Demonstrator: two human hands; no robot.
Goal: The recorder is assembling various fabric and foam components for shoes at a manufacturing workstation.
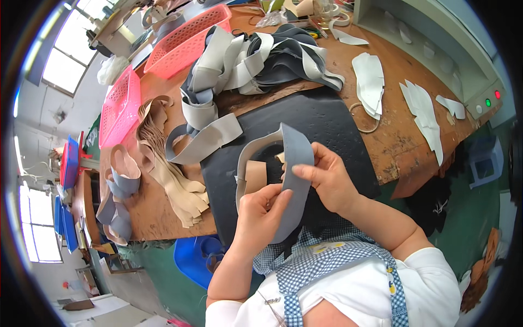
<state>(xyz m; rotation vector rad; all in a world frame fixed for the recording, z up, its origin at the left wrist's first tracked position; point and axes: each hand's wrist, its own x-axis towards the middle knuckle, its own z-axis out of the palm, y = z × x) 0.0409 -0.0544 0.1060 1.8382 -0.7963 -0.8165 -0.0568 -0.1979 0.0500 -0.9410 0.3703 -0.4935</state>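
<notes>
A wide grey-blue strip (297, 148), apparently leather or similar sheet material, is bent into a loop with a pale inner side. My left hand (259, 217) pinches its lower near part between thumb and fingers. Higher up, my right hand (330, 177) grips the same strip by its right edge, thumb on the outer face. Through the loop shows a tan piece (255, 175), beside my left fingers; whether it is joined to the strip I cannot tell. Beneath lies a black mat (332, 117). A grey strip end (220, 139) from the heap rests at the mat's far left edge.
Behind the mat lies a heap of grey and white strips (239, 60). Tan strips (163, 158) spread along the left, near pink baskets (121, 106). White cut pieces (370, 82) lie at right, before a pale machine housing (468, 71) with lit buttons. A blue tub (190, 261) stands below the table.
</notes>
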